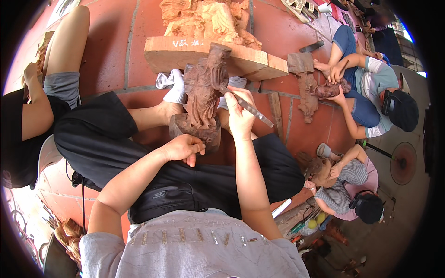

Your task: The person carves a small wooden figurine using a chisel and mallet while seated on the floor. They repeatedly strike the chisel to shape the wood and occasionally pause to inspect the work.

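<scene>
A dark brown carved wooden statue [204,92] of a robed figure stands between my legs on its rough wooden base [211,136]. My right hand [241,116] is closed round a long, flat, grey carving tool [255,110]. That tool's upper end meets the statue's side at mid-height, and its other end sticks out to the lower right. Beside the lower part of the base is my left hand [184,148], its fingers curled together. What the left fingers hold, if anything, cannot be made out.
A thick wooden block [185,53] bearing a large pale carving [208,21] stands just beyond the statue. To the right, a person [371,88] handles another dark carving [327,89]; a second person [350,180] works below. Another person [39,102] sits at left. A wooden strip [276,113] lies on the red tiles.
</scene>
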Available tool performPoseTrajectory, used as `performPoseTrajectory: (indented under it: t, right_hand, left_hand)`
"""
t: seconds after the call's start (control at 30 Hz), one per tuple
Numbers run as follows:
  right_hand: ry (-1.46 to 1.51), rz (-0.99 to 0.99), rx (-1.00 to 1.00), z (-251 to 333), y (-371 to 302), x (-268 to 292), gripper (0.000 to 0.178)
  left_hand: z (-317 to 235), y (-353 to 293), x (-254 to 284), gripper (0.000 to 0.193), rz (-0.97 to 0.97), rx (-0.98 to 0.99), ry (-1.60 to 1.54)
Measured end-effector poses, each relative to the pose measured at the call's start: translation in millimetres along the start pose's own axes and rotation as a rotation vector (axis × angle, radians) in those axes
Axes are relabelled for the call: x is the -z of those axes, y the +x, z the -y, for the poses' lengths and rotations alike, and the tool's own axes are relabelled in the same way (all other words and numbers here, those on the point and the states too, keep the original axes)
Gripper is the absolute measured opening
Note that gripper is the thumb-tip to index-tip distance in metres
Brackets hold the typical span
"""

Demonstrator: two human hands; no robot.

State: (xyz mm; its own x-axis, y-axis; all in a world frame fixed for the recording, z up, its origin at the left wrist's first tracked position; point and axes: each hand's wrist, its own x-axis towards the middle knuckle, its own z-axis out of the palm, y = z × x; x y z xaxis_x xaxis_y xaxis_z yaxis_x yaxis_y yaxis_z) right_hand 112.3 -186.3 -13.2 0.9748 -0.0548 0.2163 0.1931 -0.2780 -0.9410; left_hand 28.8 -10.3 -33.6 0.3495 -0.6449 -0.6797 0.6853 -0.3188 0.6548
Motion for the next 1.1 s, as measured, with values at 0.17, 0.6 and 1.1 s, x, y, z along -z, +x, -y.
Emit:
performPoseTrajectory:
  t: [0.17,0.6,1.1]
  right_hand:
    - [-0.119,0.001,0.221,-6.6,2.3,-2.3,0.011]
    - [0.265,0.023,-0.308,-0.2,1.7,5.6,0.012]
    - [0.084,0.022,-0.084,4.9,4.9,-1.3,0.009]
  left_hand:
    - [-3.5,-1.4,-0.5,0.035,0.009,0.016,-0.017]
    - [-1.3,-0.1,-1.3,0.036,0.007,0.014,-0.026]
    - [-2.2,-0.1,1.4,0.034,0.004,0.023,-0.023]
